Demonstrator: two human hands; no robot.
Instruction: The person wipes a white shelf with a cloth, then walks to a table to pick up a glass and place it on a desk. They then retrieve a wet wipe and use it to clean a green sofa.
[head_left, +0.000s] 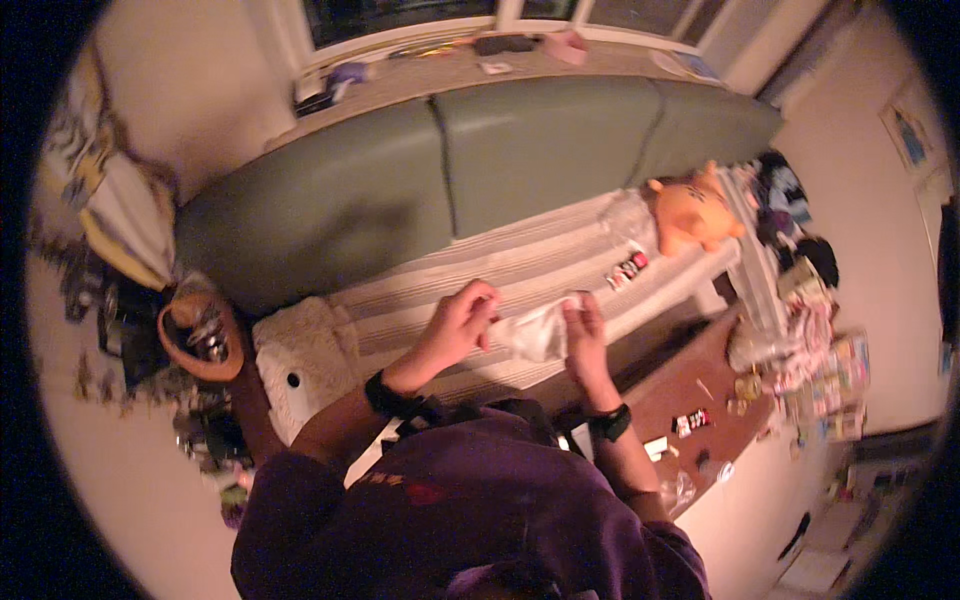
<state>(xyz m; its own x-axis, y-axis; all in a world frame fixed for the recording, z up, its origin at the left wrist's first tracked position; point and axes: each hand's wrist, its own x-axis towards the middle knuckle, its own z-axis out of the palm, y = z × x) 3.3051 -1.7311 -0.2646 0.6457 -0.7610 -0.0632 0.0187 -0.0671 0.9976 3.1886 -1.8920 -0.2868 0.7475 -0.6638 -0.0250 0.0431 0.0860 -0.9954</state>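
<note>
A small white cloth or soft sheet (534, 331) spreads between my two hands, above a striped sofa cover (420, 289). My right hand (586, 334) grips its right side between thumb and fingers. At the cloth's left end is my left hand (461, 322), its fingers curled close to the edge; whether they pinch it cannot be told. Dark bands circle both wrists. Right of the hands, a small red-and-white packet (627, 270) lies on the striped cover, near an orange plush toy (694, 214) and a clear plastic bag (628, 217).
Green backrest cushions (540, 157) line the window side. A fluffy light cushion or cover (307, 360) is at left, beside a round basket (200, 336). At lower right, a brown table (675, 375) bears another packet (691, 422), a white box (655, 449) and crumpled clear plastic (677, 489).
</note>
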